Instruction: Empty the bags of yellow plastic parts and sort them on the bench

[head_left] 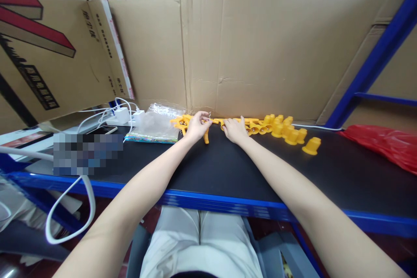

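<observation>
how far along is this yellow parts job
Looks done: a cluster of separate yellow caps sits to the right, one cap apart from it. In hand: left hand and right hand rest on the joined yellow strip by the cardboard wall. Left: the pieces apparently attached to that strip; how many is unclear.

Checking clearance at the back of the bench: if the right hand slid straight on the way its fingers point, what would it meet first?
The right hand points away toward the back. It would likely meet the yellow parts just past its fingertips first, then the cardboard wall; depth is hard to judge.
</observation>
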A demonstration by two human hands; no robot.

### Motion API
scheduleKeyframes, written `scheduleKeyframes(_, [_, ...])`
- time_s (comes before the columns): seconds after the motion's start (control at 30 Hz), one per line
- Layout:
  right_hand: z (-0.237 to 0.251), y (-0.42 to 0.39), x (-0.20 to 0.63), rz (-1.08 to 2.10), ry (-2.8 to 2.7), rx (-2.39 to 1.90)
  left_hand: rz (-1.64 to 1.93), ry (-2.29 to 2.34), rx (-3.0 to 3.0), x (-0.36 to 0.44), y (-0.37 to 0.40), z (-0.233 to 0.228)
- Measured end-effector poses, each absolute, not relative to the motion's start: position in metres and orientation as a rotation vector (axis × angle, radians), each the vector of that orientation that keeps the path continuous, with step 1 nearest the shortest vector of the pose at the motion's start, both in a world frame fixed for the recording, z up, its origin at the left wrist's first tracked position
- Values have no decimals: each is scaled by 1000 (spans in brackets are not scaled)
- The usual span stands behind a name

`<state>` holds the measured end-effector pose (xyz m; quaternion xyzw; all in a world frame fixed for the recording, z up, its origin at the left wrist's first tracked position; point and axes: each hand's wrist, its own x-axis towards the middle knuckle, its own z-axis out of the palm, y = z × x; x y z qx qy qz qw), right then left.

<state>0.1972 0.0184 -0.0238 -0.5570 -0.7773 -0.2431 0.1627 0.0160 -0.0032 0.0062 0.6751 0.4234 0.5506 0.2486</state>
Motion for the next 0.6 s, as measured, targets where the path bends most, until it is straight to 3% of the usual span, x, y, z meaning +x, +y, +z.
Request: scheduleKeyframes(0.6, [-27, 23, 198, -608, -2159, -1687, 694, 1559, 2708, -2, -10, 3])
